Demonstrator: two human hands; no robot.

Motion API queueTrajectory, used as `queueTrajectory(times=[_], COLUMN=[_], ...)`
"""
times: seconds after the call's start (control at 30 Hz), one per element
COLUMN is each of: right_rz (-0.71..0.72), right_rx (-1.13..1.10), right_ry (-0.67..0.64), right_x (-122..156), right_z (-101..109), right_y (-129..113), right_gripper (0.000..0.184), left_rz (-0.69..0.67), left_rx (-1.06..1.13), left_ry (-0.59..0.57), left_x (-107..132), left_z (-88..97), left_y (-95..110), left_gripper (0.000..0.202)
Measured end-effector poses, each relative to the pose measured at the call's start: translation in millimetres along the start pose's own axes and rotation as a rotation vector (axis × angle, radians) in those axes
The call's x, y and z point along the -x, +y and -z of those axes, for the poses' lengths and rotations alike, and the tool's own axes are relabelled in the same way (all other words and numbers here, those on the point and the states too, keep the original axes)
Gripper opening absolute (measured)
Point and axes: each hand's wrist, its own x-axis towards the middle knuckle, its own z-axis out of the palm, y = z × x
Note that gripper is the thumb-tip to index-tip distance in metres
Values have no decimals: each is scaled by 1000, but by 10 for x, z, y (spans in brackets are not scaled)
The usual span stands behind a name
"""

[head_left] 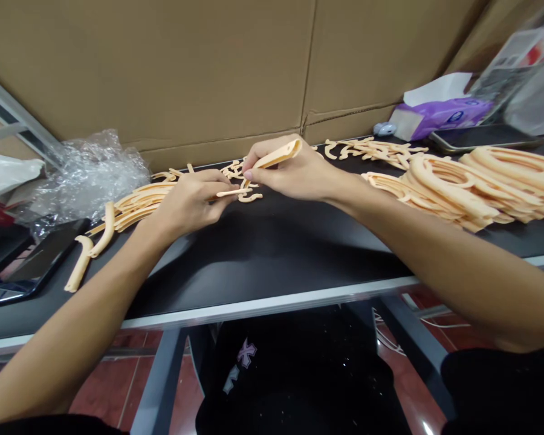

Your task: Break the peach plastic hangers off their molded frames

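Observation:
My right hand [294, 169] is closed around a peach-coloured curved plastic piece [278, 154], whose hollow end points up to the right. Its lower tip comes close to my left hand [194, 199]. Between the left thumb and fingers is a thin peach plastic strip [233, 193], pinched and pointing right. Just beyond the fingertips, a small hook-shaped plastic piece [251, 197] rests on the black table [263, 254]. More small pieces lie behind, partly hidden by both hands. Whether the two held pieces touch, I cannot tell.
Long curved pieces [136, 202] lie left, near crumpled bubble wrap [95, 169] and a dark phone [40, 266]. Stacked larger pieces [453, 187] fill the right, with small pieces [381, 151] behind. A purple tissue pack [448, 115] stands by a cardboard wall [208, 72].

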Motion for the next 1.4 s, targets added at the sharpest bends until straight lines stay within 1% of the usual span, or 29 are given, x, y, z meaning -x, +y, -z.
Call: queueTrajectory(times=[0.1,0.27,0.53,0.7,0.87,1.1,1.27,1.4], right_rz=[19,-18,-30,-54,-51,-66,-78,-121], right_rx=[22,13,-52,-67,-62,-95,-161,-190], right_ry=[-20,-52,3,0,-21,-9,-5,12], right_x=[20,37,5,-8,-25,-28,-23,-28], right_z=[-3,-7,-29,-2,30,38,32,18], right_y=[0,3,-2,5,63,102,96,93], right_gripper=[9,6,15,14,7,10,11,11], left_rz=[21,15,15,32,35,7,62,13], left_rx=[3,4,-11,3,21,44,16,36], left_ry=[-12,-51,-24,-2,55,136,153,200], left_x=[8,24,25,27,18,11,20,18], left_z=[-3,-6,-14,-14,-28,-59,-73,-70], left_y=[-16,-20,-13,-15,1,-20,-41,-40], left_gripper=[28,29,29,29,26,24,26,20])
